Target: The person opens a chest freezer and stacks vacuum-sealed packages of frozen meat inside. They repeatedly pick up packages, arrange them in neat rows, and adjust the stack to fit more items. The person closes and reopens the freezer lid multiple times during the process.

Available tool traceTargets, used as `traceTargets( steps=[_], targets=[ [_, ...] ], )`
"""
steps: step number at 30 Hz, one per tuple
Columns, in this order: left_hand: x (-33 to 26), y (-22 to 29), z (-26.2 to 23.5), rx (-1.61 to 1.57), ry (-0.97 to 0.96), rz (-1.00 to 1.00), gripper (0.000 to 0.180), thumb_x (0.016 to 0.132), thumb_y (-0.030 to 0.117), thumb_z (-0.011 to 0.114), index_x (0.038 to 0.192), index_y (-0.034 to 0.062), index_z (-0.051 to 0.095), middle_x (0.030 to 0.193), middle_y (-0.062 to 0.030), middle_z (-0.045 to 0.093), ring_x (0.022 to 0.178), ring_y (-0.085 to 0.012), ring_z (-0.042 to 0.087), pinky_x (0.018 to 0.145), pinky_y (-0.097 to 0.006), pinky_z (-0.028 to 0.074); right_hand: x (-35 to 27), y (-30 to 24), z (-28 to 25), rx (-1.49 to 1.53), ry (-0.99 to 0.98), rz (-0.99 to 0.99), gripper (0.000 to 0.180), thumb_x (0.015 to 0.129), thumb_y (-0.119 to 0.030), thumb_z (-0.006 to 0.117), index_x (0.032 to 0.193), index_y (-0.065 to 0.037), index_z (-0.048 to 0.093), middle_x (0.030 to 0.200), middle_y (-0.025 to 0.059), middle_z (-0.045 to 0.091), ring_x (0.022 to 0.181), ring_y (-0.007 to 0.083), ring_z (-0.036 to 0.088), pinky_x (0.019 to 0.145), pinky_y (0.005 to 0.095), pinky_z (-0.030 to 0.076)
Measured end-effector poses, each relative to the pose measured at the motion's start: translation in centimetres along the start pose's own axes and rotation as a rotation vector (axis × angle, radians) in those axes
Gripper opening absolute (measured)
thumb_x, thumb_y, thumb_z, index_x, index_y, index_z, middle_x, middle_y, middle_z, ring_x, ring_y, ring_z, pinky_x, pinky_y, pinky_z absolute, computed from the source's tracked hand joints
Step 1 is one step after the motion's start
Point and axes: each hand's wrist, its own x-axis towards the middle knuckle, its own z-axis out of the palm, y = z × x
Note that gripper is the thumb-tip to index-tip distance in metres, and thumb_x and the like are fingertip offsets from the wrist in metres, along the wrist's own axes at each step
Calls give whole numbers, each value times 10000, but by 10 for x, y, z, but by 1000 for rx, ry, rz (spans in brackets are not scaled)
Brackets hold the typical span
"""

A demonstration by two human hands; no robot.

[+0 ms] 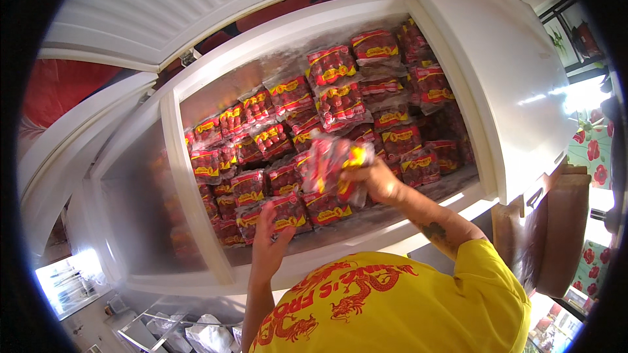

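Inside a white chest freezer (488, 98) lie rows of stacked clear plastic packs of dark red sausages (340, 106) with red and yellow labels. My right hand (379, 182) is closed on the edge of one sausage pack (330, 160), lifted over the stacks near the middle and smeared by motion. A second pack may be in that grip too; the blur hides this. My left hand (268, 240) holds nothing. Its fingers are apart, upright over the packs at the near side, just left of the pack in my right hand.
A ribbed white lid (196, 6) stands raised at the back. A white divider (190, 189) separates off a frosted left compartment (140, 202). Brown upholstered seating (556, 235) stands at the right. White bags (210, 333) sit at the lower left.
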Motion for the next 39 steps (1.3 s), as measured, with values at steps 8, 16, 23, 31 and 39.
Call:
traceTargets(
  steps=[8, 16, 23, 31, 39],
  targets=[
    [-8, 30, 26, -353, -23, -228, 415, 880, 51, 661, 1270, 25, 522, 1120, -68, 631, 999, -157, 618, 822, -290, 520, -41, 27, 70, -148, -245, 69, 591, 779, 37, 761, 1302, -34, 497, 1137, 9, 620, 1022, 95, 574, 925, 260, 467],
    [-20, 7, 14, -303, -7, -263, 273, 859, 127, 688, 1113, 70, 605, 904, -5, 627, 751, -140, 614, 675, -279, 511, -135, -8, -26, -176, 545, -530, 252, 898, -152, 658, 1134, -106, 582, 1007, 39, 636, 900, 154, 633, 782, 322, 526],
    [-32, 0, -6, -585, -190, -86, 423, 984, 332, 536, 1273, 24, 536, 1176, -77, 630, 1041, -181, 618, 856, -339, 528, -297, -69, -258, 330, 1222, -971, 190, 860, -112, 651, 1022, -51, 573, 889, 66, 633, 742, 199, 627, 635, 307, 523],
    [-49, 22, 74, -617, 109, -76, 361, 964, 313, 562, 1250, 94, 556, 975, 0, 652, 811, -123, 635, 581, -262, 503, -384, -129, -600, 311, 1219, -939, 443, 787, -382, 743, 1092, -124, 554, 1020, 95, 541, 956, 243, 550, 846, 425, 469],
    [-87, 40, 206, -708, 545, -16, 403, 955, 372, 560, 1264, 114, 559, 1092, -6, 669, 894, -122, 633, 630, -269, 495, -348, -176, -655, 810, 803, -433, 701, 750, -343, 728, 1311, -45, 432, 1372, 188, 444, 1295, 372, 414, 1072, 610, 302]
  ],
)
